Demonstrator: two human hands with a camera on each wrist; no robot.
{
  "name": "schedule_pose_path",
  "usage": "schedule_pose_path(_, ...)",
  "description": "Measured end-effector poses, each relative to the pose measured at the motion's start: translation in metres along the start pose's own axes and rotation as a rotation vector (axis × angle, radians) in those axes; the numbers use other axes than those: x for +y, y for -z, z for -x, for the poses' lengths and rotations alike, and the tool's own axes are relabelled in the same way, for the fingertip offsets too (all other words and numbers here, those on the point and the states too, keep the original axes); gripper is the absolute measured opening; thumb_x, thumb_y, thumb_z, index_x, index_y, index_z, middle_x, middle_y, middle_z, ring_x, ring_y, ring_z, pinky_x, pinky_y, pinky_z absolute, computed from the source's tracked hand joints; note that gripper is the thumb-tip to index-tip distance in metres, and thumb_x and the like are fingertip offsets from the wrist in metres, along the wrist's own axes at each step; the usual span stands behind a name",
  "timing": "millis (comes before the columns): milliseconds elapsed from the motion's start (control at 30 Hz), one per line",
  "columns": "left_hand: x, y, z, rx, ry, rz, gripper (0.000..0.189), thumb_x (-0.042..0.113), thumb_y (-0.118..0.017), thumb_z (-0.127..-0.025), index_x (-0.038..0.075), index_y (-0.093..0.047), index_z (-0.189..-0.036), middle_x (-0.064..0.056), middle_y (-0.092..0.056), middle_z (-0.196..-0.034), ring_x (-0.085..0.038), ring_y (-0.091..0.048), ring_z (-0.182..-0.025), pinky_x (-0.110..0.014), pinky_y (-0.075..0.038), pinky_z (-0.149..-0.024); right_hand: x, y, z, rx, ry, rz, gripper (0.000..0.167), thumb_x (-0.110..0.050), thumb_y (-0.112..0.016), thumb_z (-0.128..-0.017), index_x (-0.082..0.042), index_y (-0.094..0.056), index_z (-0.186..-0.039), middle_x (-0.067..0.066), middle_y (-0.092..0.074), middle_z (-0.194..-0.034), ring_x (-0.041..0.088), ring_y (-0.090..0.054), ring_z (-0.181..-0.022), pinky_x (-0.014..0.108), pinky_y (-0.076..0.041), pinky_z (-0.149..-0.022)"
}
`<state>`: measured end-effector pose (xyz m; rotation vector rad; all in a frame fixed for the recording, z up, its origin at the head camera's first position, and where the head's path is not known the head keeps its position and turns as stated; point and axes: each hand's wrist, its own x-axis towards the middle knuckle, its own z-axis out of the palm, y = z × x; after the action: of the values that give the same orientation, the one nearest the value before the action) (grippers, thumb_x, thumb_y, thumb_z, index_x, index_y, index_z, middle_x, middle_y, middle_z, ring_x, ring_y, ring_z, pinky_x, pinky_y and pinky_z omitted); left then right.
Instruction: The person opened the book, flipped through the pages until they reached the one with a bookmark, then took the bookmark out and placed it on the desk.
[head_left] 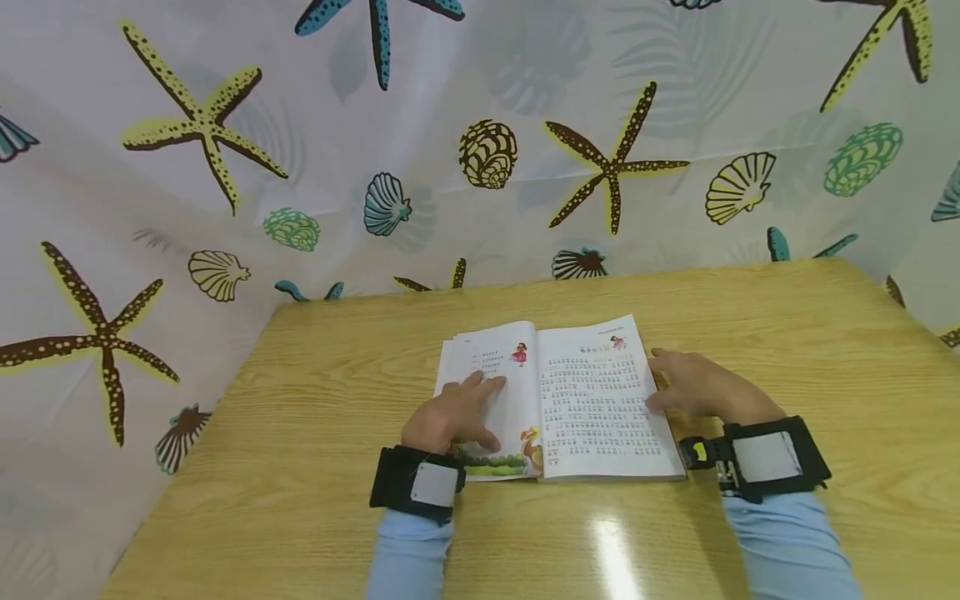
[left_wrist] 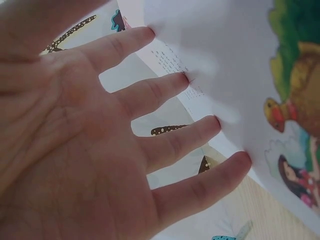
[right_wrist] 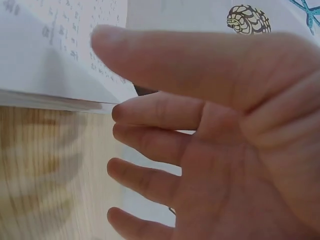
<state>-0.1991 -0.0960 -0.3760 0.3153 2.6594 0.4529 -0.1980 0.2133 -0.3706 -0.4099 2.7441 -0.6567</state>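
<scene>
An open book (head_left: 600, 400) lies on the wooden table, printed text on its right page and small coloured pictures on its left page. My left hand (head_left: 453, 414) rests on the left page with fingers spread. Seen from the left wrist, the straight fingertips (left_wrist: 215, 122) touch the white paper, beside a picture of a brown bird (left_wrist: 302, 95). At the book's right edge is my right hand (head_left: 705, 385), fingers extended and nothing held. Its thumb (right_wrist: 165, 60) reaches over the page margin in the right wrist view, while the other fingers lie beyond the edge; whether the thumb touches paper is unclear.
The wooden table (head_left: 322, 467) extends around the book on every side. Behind it hangs a white cloth (head_left: 435, 100) printed with starfish and shells. Black bands with pale plates, such as the right wristband (head_left: 768, 457), circle both wrists.
</scene>
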Motion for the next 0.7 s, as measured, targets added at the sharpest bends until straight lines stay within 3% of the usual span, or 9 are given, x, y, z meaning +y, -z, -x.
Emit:
schedule_pose_path(67,0.0004,-0.0001,-0.0002,-0.002,0.001,-0.001,0.09,0.017,-0.089,-0.08,0.019,-0.042,-0.157,-0.012,-0.029,-0.164,-0.042,-0.03,-0.146,-0.06,-0.037,-0.11,-0.0014,0.0005,0.0009,0.034,0.012,-0.02,0.047,-0.005,-0.074,-0.088,0.017,-0.057,-0.126,0.037,-0.058,-0.125,0.043,-0.06,-0.102,0.05,-0.052,-0.086)
schedule_pose_path(133,0.0004,0.0,-0.0006,-0.005,-0.001,-0.003,0.09,0.018,-0.088,-0.081,0.019,-0.042,-0.157,-0.012,-0.029,-0.165,-0.042,-0.03,-0.146,-0.06,-0.037,-0.11,-0.0023,0.0004,0.0002,0.085,0.022,-0.041,0.031,-0.003,-0.073,-0.088,0.014,-0.062,-0.111,0.025,-0.066,-0.102,0.031,-0.058,-0.084,0.041,-0.049,-0.073)
schedule_pose_path(167,0.0003,0.0001,-0.0007,-0.005,-0.003,-0.007,0.089,0.018,-0.088,-0.081,0.019,-0.042,-0.157,-0.012,-0.029,-0.164,-0.042,-0.031,-0.146,-0.06,-0.037,-0.11,-0.0025,0.0001,-0.0001,0.116,0.034,-0.043,0.022,-0.003,-0.073,-0.087,0.011,-0.063,-0.102,0.018,-0.065,-0.09,0.027,-0.056,-0.077,0.038,-0.047,-0.068)
schedule_pose_path(267,0.0003,-0.0003,-0.001,-0.006,-0.007,-0.012,0.089,0.018,-0.088,-0.081,0.019,-0.041,-0.157,-0.012,-0.029,-0.164,-0.042,-0.031,-0.146,-0.06,-0.037,-0.11,-0.0034,-0.001,-0.0008,0.179,0.054,-0.043,0.012,0.0,-0.073,-0.087,0.003,-0.063,-0.084,0.007,-0.057,-0.074,0.021,-0.051,-0.067,0.033,-0.041,-0.06)
schedule_pose_path(367,0.0004,-0.0005,-0.0012,-0.004,-0.007,-0.015,0.089,0.018,-0.088,-0.081,0.019,-0.042,-0.157,-0.012,-0.029,-0.164,-0.042,-0.031,-0.146,-0.06,-0.036,-0.11,-0.0034,-0.0018,-0.0004,0.197,0.07,-0.03,0.013,0.002,-0.071,-0.088,0.001,-0.065,-0.077,0.004,-0.054,-0.069,0.019,-0.049,-0.063,0.031,-0.038,-0.056)
schedule_pose_path(533,0.0003,-0.0015,-0.0027,-0.007,-0.004,-0.011,0.09,0.018,-0.088,-0.081,0.019,-0.041,-0.157,-0.012,-0.028,-0.165,-0.042,-0.03,-0.146,-0.06,-0.036,-0.111,-0.0023,-0.0001,0.0019,0.161,0.065,0.004,0.023,-0.003,-0.064,-0.095,-0.003,-0.065,-0.072,0.001,-0.049,-0.063,0.016,-0.045,-0.057,0.029,-0.035,-0.054)
schedule_pose_path(700,-0.0003,-0.0013,-0.0028,-0.007,0.015,-0.007,0.09,0.019,-0.089,-0.08,0.021,-0.042,-0.157,-0.011,-0.028,-0.165,-0.041,-0.031,-0.145,-0.059,-0.038,-0.11,-0.0001,0.0015,0.0016,0.087,0.089,-0.11,0.03,-0.008,-0.06,-0.098,-0.007,-0.06,-0.068,-0.003,-0.045,-0.059,0.014,-0.043,-0.054,0.027,-0.032,-0.052)
